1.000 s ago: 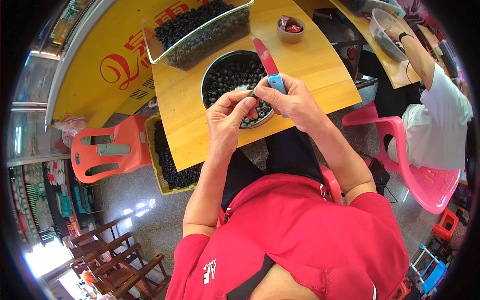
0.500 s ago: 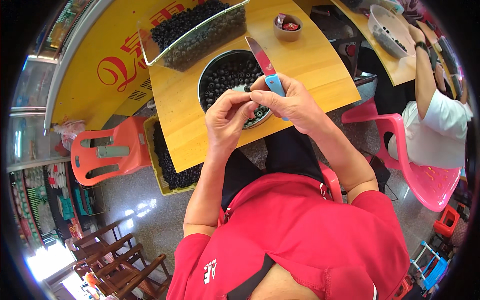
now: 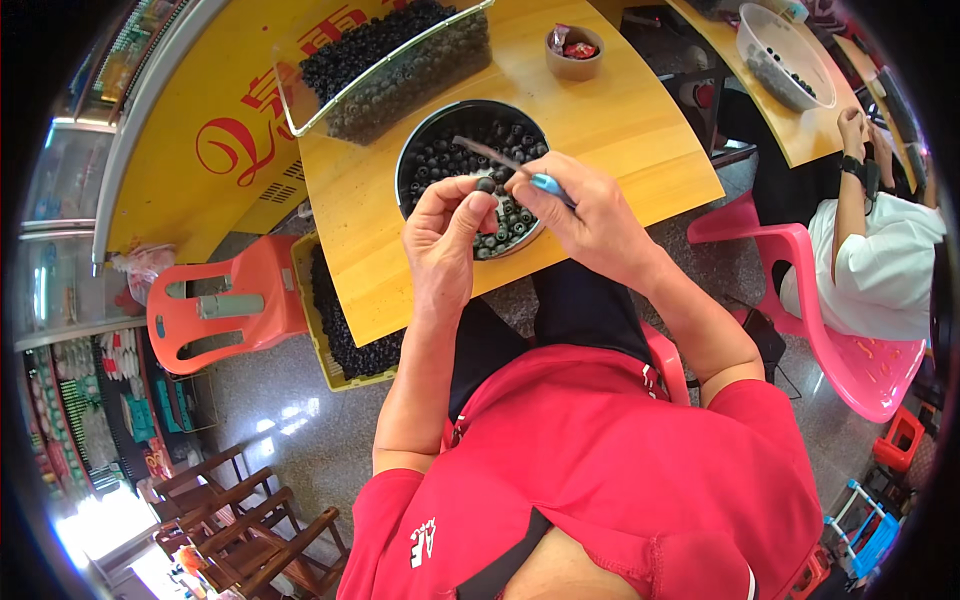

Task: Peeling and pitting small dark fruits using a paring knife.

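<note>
Between the thumb and fingers of my left hand (image 3: 445, 235) is a small dark round piece (image 3: 485, 185), like a nut or snail; I cannot tell its kind. My right hand (image 3: 590, 205) grips a knife (image 3: 552, 186) by its blue handle. The blade points up and left, seen nearly edge-on, just above the held piece. Both hands are over the near side of a round bowl (image 3: 403, 160) on the table. Many similar dark pieces (image 3: 435, 165) fill the bowl, and greener ones with pale rings (image 3: 508, 232) lie at its near side. Some are hidden under my hands.
A clear bin (image 3: 400, 85) heaped with dark pieces stands on the wooden table (image 3: 640, 150), beside a small brown bowl (image 3: 575, 62) of wrapped bits. A yellow crate (image 3: 318, 335) sits on the floor near an orange stool (image 3: 235, 300). Right, another person sits on a pink chair (image 3: 800, 290).
The knife has tipped from upright to nearly flat, pointing left. My hands have parted slightly, showing the dark piece in my left fingers. The other person's hand has left the clear bowl.
</note>
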`<control>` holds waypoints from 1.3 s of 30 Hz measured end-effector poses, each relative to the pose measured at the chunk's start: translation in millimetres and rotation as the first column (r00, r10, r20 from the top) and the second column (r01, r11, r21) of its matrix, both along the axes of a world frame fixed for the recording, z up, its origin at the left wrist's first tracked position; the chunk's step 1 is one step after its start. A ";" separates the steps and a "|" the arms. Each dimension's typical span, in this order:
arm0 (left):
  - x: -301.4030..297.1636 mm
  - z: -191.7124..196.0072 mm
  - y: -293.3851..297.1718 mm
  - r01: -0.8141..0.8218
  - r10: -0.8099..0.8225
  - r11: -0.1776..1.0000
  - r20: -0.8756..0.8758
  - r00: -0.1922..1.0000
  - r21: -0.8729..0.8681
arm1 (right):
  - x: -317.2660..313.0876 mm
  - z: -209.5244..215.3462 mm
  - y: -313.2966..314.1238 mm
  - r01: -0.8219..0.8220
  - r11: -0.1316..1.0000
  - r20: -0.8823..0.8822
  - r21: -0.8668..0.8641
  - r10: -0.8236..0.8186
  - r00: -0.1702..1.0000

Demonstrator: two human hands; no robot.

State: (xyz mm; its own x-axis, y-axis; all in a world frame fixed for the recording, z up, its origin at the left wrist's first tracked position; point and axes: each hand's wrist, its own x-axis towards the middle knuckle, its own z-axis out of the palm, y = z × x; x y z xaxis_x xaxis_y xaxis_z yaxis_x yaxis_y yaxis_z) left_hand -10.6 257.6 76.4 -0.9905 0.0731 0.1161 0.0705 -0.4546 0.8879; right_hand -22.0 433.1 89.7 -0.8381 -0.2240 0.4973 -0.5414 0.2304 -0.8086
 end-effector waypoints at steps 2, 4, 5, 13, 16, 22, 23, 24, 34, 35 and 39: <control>0.5 -0.1 1.3 -0.002 0.002 0.999 -0.002 1.000 0.049 | 2.9 1.0 2.9 0.013 0.996 -0.059 0.090 -0.008 0.998; 1.8 2.0 2.6 0.001 -0.001 1.000 -0.008 1.000 0.018 | 4.2 0.9 3.7 0.035 0.983 -0.119 0.179 -0.014 0.993; 2.3 2.4 3.1 0.003 -0.003 1.000 -0.016 1.000 -0.012 | 4.1 -0.8 3.5 0.066 0.975 -0.129 0.214 -0.039 0.991; 2.4 0.8 -4.0 0.036 -0.042 0.996 -0.078 0.996 -0.076 | 4.5 -0.9 3.5 0.156 0.923 -0.178 0.352 -0.098 0.979; 10.6 11.8 -4.6 0.078 -0.088 0.994 -0.143 0.986 -0.072 | -1.8 -8.0 4.5 0.196 0.900 -0.179 0.390 -0.135 0.975; -2.2 13.1 -25.9 0.097 -0.095 0.979 -0.020 0.995 0.180 | -15.0 -5.7 12.6 0.229 0.933 -0.171 0.277 -0.187 0.967; -6.6 16.3 -31.8 0.095 -0.093 0.979 -0.019 0.995 0.181 | -15.6 -4.4 14.5 0.219 0.948 -0.111 0.231 -0.198 0.974; -11.3 19.9 -37.9 0.095 -0.128 0.956 0.103 0.986 0.278 | -15.6 -3.2 17.6 0.214 0.960 -0.049 0.183 -0.208 0.977; -56.0 9.5 -45.4 -0.251 -0.494 -0.066 -0.187 0.849 -0.966 | -7.3 -0.3 22.4 0.150 0.968 0.041 0.203 -0.161 0.986; -58.3 7.5 -41.7 -0.252 -0.495 -0.066 -0.188 0.848 -0.965 | -6.5 0.3 22.0 0.152 0.974 0.061 0.170 -0.165 0.984; -72.4 -2.5 -35.7 -0.204 -0.591 -0.265 -0.008 0.807 -0.943 | -4.7 0.8 23.1 0.169 0.975 0.070 0.145 -0.180 0.981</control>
State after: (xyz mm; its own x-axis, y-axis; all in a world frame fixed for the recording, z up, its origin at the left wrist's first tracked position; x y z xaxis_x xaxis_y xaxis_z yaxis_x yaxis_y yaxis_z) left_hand -83.0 221.9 73.9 -0.7496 0.6544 -0.0994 0.6420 0.7554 0.1315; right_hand -26.7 456.2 90.4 -0.9073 -0.1322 0.3992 -0.4155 0.4279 -0.8027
